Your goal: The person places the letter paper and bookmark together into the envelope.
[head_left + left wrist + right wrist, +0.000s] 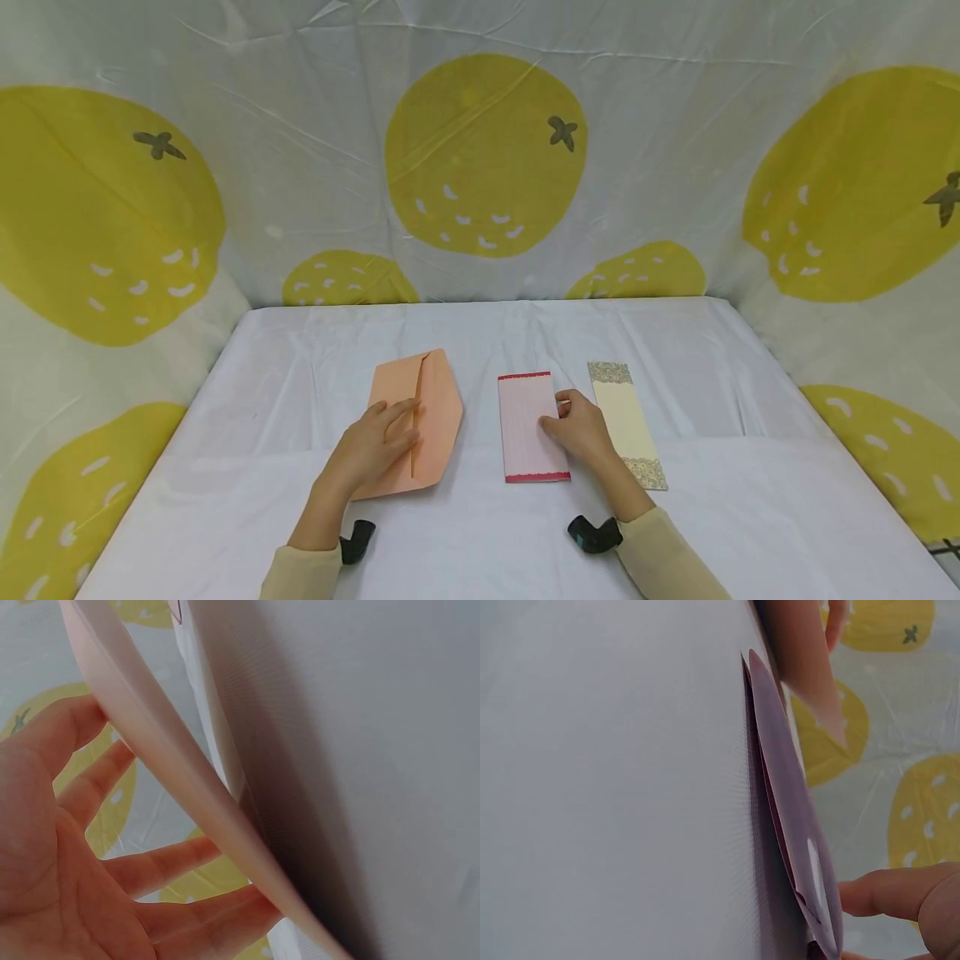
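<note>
A peach envelope [438, 425] lies at centre left in the head view, its pointed flap to the right. My left hand [375, 446] rests on it with fingers spread; in the left wrist view the fingertips [120, 754] touch its upper face. To the right lies a folded pink card [528, 429] with red scalloped ends. My right hand [585, 429] pinches its right edge, thumb on top and fingers beside the edge. In the right wrist view the pink card's layers stand slightly apart near the thumb [885, 892].
A cream card [626, 425] with patterned lace-like ends lies just right of my right hand. White cloth covers the table [465, 542]. A curtain [337, 167] printed with yellow fruit encloses the back and sides. Black wrist devices [595, 534] sit at both cuffs.
</note>
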{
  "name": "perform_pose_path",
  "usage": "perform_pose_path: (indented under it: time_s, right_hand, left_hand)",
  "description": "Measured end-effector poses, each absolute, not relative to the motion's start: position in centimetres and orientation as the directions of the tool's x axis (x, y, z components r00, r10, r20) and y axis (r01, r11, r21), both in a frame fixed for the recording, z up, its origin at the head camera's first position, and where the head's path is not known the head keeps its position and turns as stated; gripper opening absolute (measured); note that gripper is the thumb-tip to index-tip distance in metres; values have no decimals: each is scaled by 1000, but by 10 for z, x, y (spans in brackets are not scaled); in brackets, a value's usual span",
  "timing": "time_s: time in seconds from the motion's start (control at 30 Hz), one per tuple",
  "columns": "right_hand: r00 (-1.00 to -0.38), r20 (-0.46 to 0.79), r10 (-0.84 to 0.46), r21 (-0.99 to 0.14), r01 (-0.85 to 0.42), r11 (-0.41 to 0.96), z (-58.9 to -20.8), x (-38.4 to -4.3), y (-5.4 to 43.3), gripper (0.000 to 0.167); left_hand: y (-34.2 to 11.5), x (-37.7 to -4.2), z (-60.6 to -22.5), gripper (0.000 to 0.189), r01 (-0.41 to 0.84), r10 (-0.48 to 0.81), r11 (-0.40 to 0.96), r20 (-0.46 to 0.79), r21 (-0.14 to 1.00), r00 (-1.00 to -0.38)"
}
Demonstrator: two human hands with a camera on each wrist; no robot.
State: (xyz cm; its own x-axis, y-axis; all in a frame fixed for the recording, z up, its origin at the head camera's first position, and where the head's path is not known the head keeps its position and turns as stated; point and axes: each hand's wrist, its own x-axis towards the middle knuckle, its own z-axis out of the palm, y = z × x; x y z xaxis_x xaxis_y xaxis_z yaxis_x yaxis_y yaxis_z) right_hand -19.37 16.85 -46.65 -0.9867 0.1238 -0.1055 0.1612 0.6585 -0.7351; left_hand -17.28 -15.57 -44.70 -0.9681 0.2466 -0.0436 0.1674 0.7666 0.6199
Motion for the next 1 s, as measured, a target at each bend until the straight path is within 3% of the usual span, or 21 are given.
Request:
perform_pose_path:
  time_s: [0.33,1.0]
  right_hand:
    - [-987,-85,134,-766,151,625,-465,-191,169,33]
    - [-985,-140,103,-915,168,368,-463,-195,176,27]
  left_hand:
    - [-156,-172,-446,48,164,243,762,-41,627,-969]
    - [-157,-173,-448,49,161,245,766,-51,622,-968]
